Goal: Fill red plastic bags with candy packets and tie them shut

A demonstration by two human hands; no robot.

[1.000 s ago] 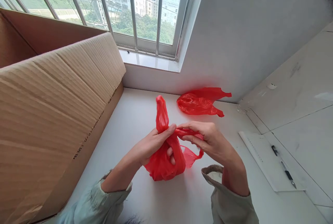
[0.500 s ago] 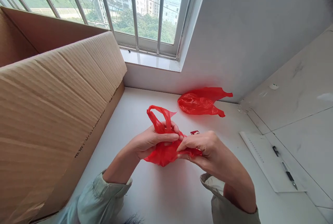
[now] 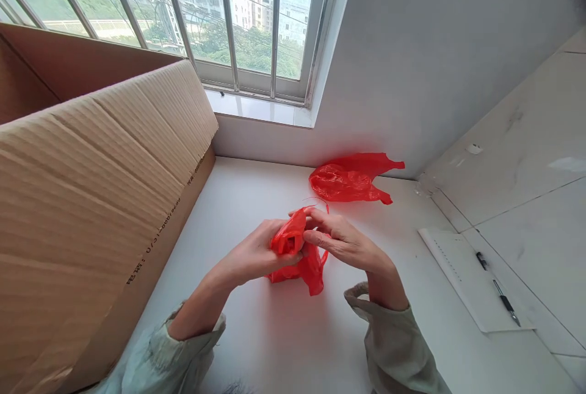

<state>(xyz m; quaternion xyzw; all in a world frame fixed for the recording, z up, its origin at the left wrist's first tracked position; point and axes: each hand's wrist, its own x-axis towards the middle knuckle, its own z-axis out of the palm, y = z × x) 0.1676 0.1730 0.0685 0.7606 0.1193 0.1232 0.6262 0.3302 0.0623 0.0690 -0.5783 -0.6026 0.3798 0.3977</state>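
in the head view, the left hand (image 3: 259, 250) is closed around a crumpled red plastic bag (image 3: 287, 241), thumb hidden behind the film. the bag is gathered up near the middle of the white counter (image 3: 256, 345), a small dark opening in its bunched part facing the wearer, and loose red folds hang below the fingers. the right hand (image 3: 345, 246) comes in from the other side, half open, its thumb and fingers bent at the bag's edge; whether they pinch the film, i cannot tell.

beyond the hands, a second red plastic bag (image 3: 345, 183) lies flattened by the wall, handles pointing right. to the left stands a large open cardboard box (image 3: 105, 174), with printed characters along its lower side. behind it is a barred window (image 3: 256, 34), with buildings and greenery outside. at the right of the counter lies a sheet of paper (image 3: 451, 278) with small writing along one edge; a black-gripped pen (image 3: 507, 304) and its black cap (image 3: 481, 260) rest on it, tip toward the wearer.
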